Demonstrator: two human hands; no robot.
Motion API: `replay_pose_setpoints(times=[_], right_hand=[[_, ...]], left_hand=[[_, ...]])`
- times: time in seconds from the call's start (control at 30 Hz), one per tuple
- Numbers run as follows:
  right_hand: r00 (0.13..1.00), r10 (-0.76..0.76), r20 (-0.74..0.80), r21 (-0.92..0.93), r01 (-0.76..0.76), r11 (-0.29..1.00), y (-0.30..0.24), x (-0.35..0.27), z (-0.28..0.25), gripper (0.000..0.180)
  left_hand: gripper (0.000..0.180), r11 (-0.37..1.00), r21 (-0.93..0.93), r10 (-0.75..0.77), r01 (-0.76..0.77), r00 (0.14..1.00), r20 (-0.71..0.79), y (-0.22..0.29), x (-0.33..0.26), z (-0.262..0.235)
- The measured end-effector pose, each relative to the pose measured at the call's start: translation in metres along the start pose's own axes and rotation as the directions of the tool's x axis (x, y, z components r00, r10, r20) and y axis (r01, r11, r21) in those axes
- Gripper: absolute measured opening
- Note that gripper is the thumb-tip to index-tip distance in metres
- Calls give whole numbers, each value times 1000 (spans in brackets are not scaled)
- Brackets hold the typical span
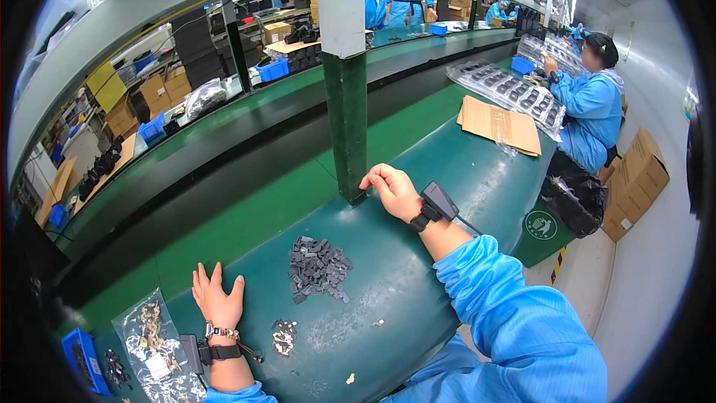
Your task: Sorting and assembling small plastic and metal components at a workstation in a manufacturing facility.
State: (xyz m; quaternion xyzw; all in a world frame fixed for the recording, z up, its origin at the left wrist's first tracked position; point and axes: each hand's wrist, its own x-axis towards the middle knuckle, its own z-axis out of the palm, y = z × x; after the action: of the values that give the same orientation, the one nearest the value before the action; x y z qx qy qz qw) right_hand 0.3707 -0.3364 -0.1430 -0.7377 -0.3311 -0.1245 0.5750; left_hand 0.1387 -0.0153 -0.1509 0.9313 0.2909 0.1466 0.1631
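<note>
My left hand (218, 297) spread, released, at the bench (406, 280) edge, right hand (393, 191) curled near a post (345, 123) (grip I can't tell), dark-grey plastic pieces (317, 267) heaped between.

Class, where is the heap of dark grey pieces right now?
In the head view, the heap lies left of centre on the green tabletop, right of the left hand and beyond the small pale pieces.

I see dark pieces (319, 269) heaped; around them, left hand (216, 304) splayed near nine o'clock, right hand (395, 192) half-curled around half past one, pale bits (284, 337) at seven.
</note>
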Motion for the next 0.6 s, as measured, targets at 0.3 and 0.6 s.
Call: replay_pose_setpoints(times=[0.3, 0.6], right_hand=[[997, 30, 66, -36, -28, 999, 1, 0, -2, 31], [990, 103, 98, -13, -103, 995, -3, -2, -4, 13]], left_hand=[[58, 1000, 9, -5, 5, 1000, 6, 1, 0, -1], [60, 1000, -4, -6, 6, 1000, 5, 0, -1, -2]])
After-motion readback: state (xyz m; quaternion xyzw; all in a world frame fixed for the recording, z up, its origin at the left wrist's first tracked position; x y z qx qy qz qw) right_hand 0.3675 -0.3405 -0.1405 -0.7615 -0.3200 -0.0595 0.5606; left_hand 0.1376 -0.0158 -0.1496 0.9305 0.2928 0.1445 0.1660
